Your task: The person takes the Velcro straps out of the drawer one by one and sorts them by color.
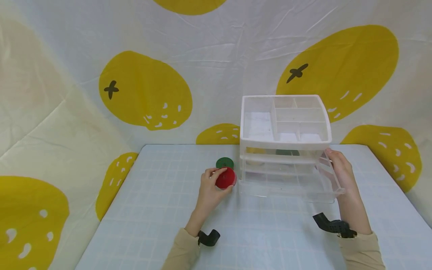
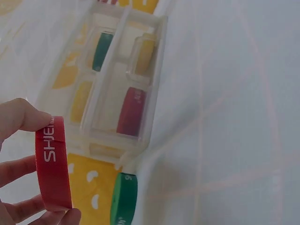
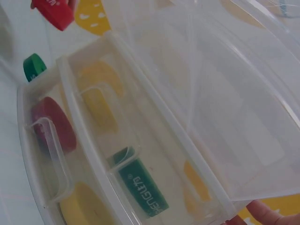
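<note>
Readable along the red roll (image 2: pixel 54 178) in the left wrist view, in white capitals: apparently SHJEN, cut short near the left thumb (image 2: pixel 21 115). In the right wrist view, on the green roll (image 3: pixel 139 185) inside the drawer unit (image 3: pixel 79 115), in white again: most likely ENGL, after a first letter too unclear to settle and before a mark resembling a Chinese character, with a small ® just beside. On the second green roll (image 2: pixel 124 199), outside the drawer unit: white characters, perhaps an S near the top, otherwise too small to make out. On the other red roll (image 2: pixel 131 115), inside: white lettering, too blurred to read.
</note>
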Action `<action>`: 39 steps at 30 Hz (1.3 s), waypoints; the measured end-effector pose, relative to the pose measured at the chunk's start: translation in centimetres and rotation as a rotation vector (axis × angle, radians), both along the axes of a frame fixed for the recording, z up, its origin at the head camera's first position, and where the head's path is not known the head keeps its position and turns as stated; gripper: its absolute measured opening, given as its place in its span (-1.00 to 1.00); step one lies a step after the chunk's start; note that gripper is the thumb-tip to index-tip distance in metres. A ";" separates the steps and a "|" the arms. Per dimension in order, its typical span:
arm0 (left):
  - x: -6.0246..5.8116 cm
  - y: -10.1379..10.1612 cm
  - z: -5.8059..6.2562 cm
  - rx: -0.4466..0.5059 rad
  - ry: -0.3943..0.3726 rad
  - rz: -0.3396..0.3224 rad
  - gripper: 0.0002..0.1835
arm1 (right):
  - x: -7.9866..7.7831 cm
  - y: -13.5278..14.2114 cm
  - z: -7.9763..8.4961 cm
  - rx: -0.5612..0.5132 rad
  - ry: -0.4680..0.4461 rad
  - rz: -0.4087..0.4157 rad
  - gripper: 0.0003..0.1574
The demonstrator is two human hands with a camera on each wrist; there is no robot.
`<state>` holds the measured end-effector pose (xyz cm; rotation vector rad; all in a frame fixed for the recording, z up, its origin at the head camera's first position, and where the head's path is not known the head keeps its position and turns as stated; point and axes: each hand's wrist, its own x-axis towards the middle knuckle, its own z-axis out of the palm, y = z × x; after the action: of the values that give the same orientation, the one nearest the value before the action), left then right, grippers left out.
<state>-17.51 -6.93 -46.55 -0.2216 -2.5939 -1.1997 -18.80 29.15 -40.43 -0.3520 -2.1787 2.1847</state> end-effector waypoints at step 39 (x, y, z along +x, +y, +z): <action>-1.5 -0.1 -4.9 -0.155 -0.079 0.118 -0.43 | 0.0 0.2 -0.1 -0.041 0.034 0.010 -0.60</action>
<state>-19.00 -7.08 -51.46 -0.0521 -2.7286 -0.9876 -18.80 29.39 -40.54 -0.3035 -2.1259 2.2259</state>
